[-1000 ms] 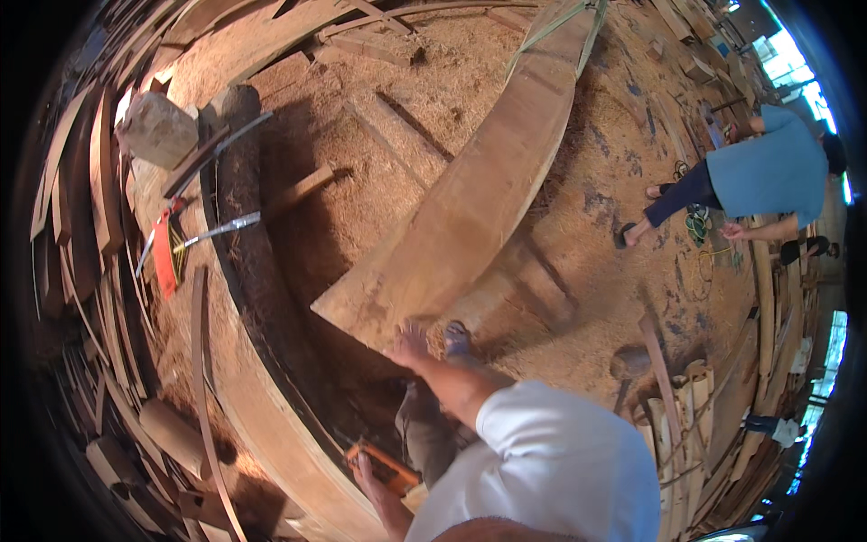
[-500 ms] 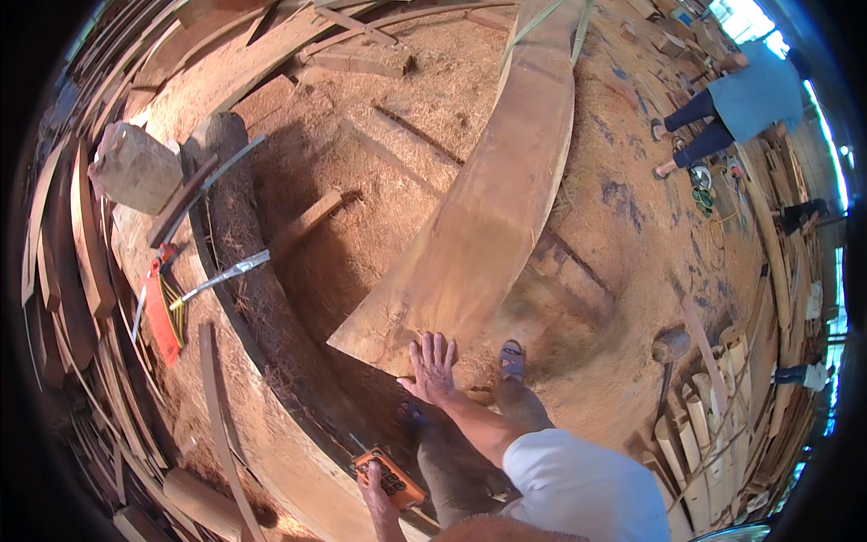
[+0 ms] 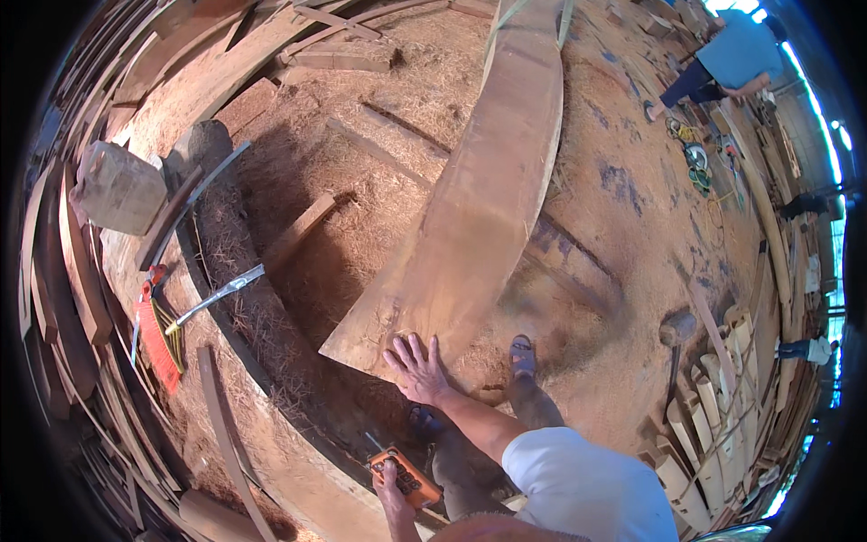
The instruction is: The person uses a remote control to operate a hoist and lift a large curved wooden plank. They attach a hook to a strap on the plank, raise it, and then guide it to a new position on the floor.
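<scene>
Compared with a second ago, the wearer's view has swung, so the long wooden board (image 3: 470, 208) now runs more upright. At its near end, the right hand (image 3: 417, 372), which first showed with its fingers bunched and foreshortened, is now seen from the back with fingers fanned apart. The orange handset (image 3: 411, 477) in the left hand (image 3: 391, 492), at first seen slanted, now shows its button face and a short antenna. Two sandalled feet (image 3: 522, 357) are in view, where one showed before. A co-worker in blue (image 3: 736, 52), earlier beside the coiled cables (image 3: 697, 164), has moved beyond them, farther away.
</scene>
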`<state>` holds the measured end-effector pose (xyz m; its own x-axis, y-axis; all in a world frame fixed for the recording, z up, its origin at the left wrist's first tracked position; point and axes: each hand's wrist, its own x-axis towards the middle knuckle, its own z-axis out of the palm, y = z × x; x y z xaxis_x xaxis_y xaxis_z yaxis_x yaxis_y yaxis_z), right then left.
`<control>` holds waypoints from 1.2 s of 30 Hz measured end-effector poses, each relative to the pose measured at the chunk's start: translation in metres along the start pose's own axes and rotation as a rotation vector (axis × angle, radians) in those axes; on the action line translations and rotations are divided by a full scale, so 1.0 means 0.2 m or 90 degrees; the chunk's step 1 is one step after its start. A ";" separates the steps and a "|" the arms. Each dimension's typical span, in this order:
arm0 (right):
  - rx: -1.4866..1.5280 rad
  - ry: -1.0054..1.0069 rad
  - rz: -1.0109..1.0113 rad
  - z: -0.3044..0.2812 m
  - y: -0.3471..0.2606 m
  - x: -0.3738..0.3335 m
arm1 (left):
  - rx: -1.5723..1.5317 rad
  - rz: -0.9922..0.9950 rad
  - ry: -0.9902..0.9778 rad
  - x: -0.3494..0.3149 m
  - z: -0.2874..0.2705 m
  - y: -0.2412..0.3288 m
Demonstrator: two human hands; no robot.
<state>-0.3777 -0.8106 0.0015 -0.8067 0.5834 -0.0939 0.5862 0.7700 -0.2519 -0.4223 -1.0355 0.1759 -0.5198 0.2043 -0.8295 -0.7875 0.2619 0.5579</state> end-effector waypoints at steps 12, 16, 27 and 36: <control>0.013 -0.002 0.002 -0.11 0.06 -0.10 | 0.004 0.011 -0.043 -0.01 -0.01 0.16; 0.028 -0.012 0.016 -0.19 0.08 -0.16 | 0.005 0.003 -0.039 -0.01 0.02 0.18; 0.022 0.027 -0.005 -0.25 0.23 -0.32 | 0.083 0.060 -0.116 -0.07 0.19 0.36; 0.023 -0.054 0.023 -0.49 0.33 -0.49 | 0.095 0.038 -0.156 -0.10 0.38 0.38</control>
<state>-0.2518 -0.7915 0.0894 -0.7897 0.5853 -0.1839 0.6128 0.7385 -0.2811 -0.4468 -0.9483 0.2370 -0.4541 0.4408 -0.7743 -0.6908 0.3746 0.6184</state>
